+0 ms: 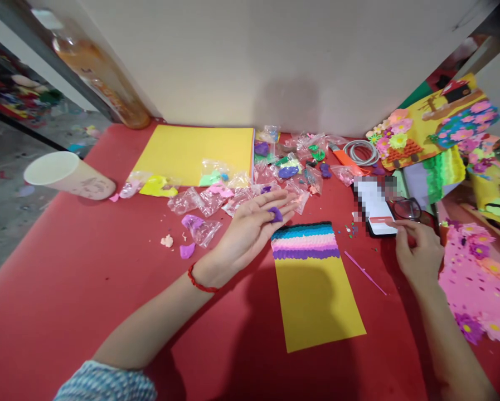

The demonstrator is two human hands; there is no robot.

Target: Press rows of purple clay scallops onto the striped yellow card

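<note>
My left hand (253,225) is turned palm up, with a small lump of purple modelling clay (276,214) held under the thumb against the fingers. My right hand (419,250) holds nothing; a finger stretches onto the lower screen of a smartphone (375,206) lying on the red table. Between the hands lies a yellow card (316,301), its upper part covered by bands of clay (306,240) running from black and blue through pink to purple. Right of the card rests a thin pink modelling tool (364,272).
Clear bags of coloured clay (289,170) spread along the back, near a yellow sheet (191,150). A paper cup (69,175) and a bottle (99,72) stand left. Glasses (407,209), a coiled cable (362,152) and flower-decorated clay pictures (446,125) are at right.
</note>
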